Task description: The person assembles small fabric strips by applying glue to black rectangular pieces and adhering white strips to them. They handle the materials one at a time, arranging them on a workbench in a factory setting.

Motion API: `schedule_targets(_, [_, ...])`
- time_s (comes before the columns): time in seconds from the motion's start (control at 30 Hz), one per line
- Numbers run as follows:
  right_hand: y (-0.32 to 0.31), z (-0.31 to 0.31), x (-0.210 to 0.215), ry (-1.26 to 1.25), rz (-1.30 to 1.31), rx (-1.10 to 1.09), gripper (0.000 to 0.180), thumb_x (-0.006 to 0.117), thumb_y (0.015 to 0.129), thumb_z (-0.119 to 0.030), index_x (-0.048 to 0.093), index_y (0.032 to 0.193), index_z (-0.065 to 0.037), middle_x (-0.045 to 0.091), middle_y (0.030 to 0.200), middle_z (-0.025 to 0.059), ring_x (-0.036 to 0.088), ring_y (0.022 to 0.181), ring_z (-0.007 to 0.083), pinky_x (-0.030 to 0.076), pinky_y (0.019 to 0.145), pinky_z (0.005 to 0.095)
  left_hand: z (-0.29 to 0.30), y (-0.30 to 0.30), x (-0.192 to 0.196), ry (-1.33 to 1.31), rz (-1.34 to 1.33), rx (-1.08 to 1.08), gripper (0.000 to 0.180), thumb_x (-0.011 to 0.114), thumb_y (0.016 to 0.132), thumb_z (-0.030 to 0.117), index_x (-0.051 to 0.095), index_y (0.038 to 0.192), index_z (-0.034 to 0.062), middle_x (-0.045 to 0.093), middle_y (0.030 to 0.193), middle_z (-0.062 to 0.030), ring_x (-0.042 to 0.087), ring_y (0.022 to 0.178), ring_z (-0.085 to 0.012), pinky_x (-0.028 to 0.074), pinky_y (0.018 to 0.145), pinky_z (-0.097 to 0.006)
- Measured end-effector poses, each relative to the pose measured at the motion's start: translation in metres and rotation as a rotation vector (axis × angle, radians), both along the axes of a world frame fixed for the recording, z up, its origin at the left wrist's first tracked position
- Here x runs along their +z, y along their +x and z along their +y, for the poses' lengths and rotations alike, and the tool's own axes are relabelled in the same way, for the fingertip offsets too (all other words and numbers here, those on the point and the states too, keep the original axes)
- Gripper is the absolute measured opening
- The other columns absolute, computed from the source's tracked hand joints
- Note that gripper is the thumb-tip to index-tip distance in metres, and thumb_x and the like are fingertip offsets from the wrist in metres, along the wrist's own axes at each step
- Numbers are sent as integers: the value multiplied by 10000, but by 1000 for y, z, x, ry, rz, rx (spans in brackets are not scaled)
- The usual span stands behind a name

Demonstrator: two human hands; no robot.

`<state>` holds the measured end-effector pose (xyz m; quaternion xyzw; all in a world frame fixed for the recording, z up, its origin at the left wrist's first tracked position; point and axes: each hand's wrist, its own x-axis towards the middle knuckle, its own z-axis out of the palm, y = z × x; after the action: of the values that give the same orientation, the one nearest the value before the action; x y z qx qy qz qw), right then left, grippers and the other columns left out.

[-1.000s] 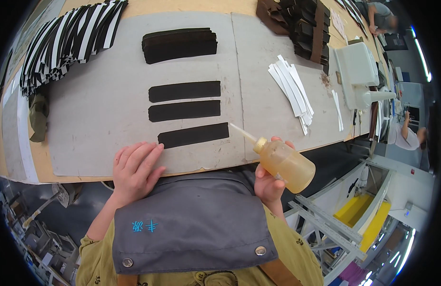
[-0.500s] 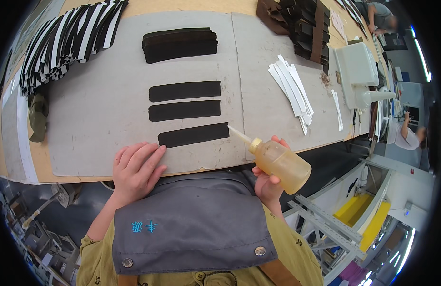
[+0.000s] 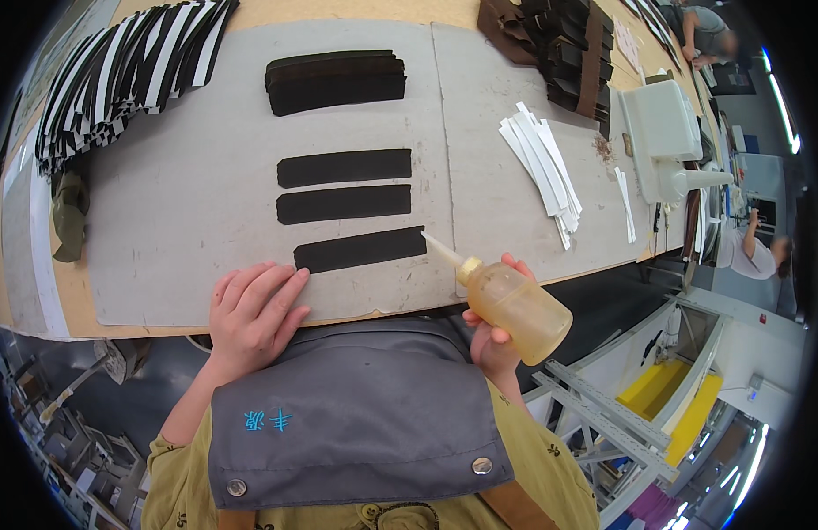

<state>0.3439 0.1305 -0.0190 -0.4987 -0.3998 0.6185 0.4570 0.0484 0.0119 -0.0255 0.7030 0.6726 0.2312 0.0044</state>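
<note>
Three black strips lie flat in a row on the grey board [image 3: 206, 203] in the head view, one above the other toward twelve o'clock. Nearest strip [image 3: 360, 249] sits just beyond my left hand [image 3: 250, 309], which rests palm down, fingers spread, fingertips touching the board right at the strip's left end. My right hand [image 3: 493, 331] is wrapped around a squeeze bottle [image 3: 515, 305] of amber liquid, likely glue. Bottle is tilted, nozzle [image 3: 440, 250] pointing to ten o'clock, its tip at or just off the strip's right end; I cannot tell if it touches.

Step in hand, as I judge it: starting a line of glue on the nearest strip, the other two not yet done. Next move calls for a light squeeze and an even pass toward nine o'clock along the strip, left hand steadying the board.

At twelve o'clock, a stack of black strips [image 3: 337, 81]. At two o'clock, a fan of white strips [image 3: 541, 168]. At ten o'clock, black-and-white pieces [image 3: 126, 75] piled on the table [image 3: 64, 291].
</note>
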Motion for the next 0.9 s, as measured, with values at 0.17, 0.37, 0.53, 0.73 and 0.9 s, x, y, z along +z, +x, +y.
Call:
schedule_targets(0.17, [0,-2,-1,-3,6,37,1344,962,529,-611,322,1559,-30,455,1570,123,656,1177,239,637,640,256,0,-2,0,2,-3,-19,434,774,823,229,736,1239,107,673,1212,-53,625,1122,-265,459,953,-404])
schedule_targets(0.37, [-8,-3,-2,-19,18,92,1321,959,540,-613,331,1557,-50,456,1570,132,659,1184,257,641,631,266,1,-1,1,10,-12,-14,427,774,817,227,741,1226,109,674,1197,-42,629,1113,-258,459,947,-399])
schedule_targets(0.53, [-14,-4,-4,-18,24,136,1317,965,538,-601,334,1556,-53,453,1573,141,663,1178,264,643,624,272,0,-1,0,13,-7,-8,431,778,808,224,745,1222,109,675,1195,-36,634,1106,-250,463,942,-395])
schedule_targets(0.73, [-23,-2,-1,-38,57,247,1282,936,561,-572,334,1532,11,458,1554,128,714,1025,248,658,726,308,1,-2,-1,37,-1,-5,427,788,802,236,753,1212,119,679,1192,-21,645,1084,-228,474,927,-382])
schedule_targets(0.9, [-32,1,-4,-22,82,376,1261,963,579,-514,335,1540,6,473,1538,145,707,1056,259,651,734,320,1,-2,-2,52,-14,-6,425,789,812,254,751,1216,129,677,1185,-9,646,1070,-218,475,924,-369])
